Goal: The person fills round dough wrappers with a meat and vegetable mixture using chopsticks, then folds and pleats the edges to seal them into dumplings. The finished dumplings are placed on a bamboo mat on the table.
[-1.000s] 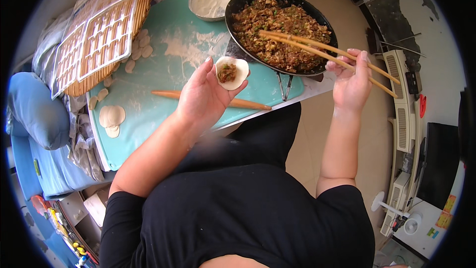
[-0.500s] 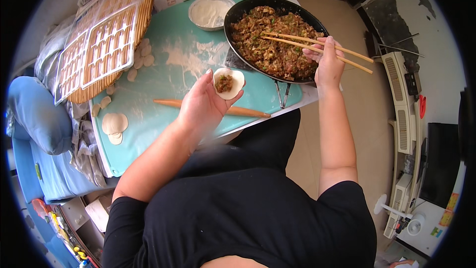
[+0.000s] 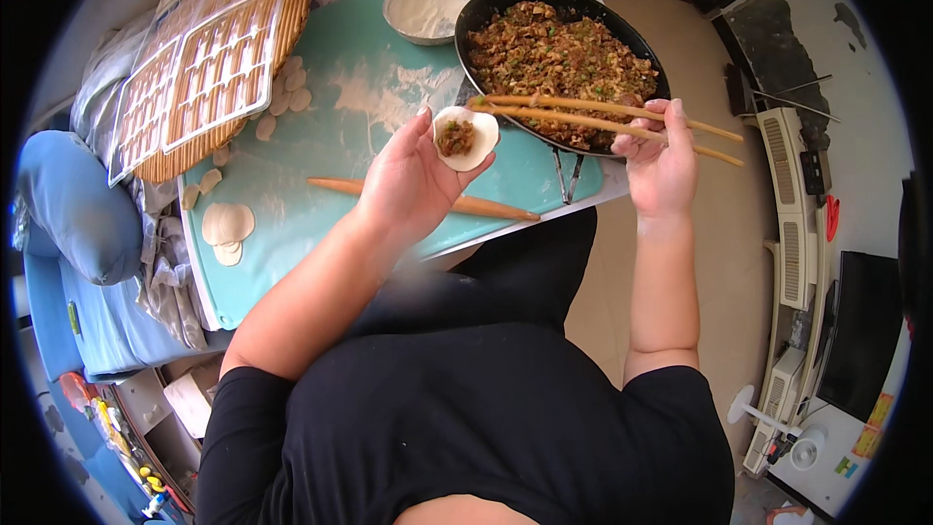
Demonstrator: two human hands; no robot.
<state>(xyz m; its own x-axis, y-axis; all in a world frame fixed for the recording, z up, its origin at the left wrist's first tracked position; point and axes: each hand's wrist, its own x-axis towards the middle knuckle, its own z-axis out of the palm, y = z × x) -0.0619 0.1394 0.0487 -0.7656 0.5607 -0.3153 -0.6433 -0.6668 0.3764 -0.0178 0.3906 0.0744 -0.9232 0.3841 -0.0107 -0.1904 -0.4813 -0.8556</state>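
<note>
Turquoise mat (image 3: 321,151) covers the low table, dusted with flour at its middle, and carries the whole operation. Left hand (image 3: 413,175) is cupped palm up, fingers curled under a round dumpling wrapper (image 3: 465,136) that lies open with a small mound of filling at its centre. Right hand (image 3: 661,160) is closed around a pair of long chopsticks (image 3: 603,117), whose tips reach to the wrapper's upper edge, just above the filling. Black pan (image 3: 559,58) behind them is near full of minced filling, so little of it appears used.

Judged progress: early. The wrapper in hand is loaded but not yet folded or sealed. A white moulded tray (image 3: 199,78), resting on a woven mat (image 3: 282,0), shows no finished dumplings in the compartments I can make out. A few rolled wrappers (image 3: 226,226) lie at the mat's left edge, and small dough pieces (image 3: 287,102) wait unrolled beside the tray. A wooden rolling pin (image 3: 428,196) lies idle under the left hand. A bowl of flour (image 3: 426,8) stands next to the pan.
</note>
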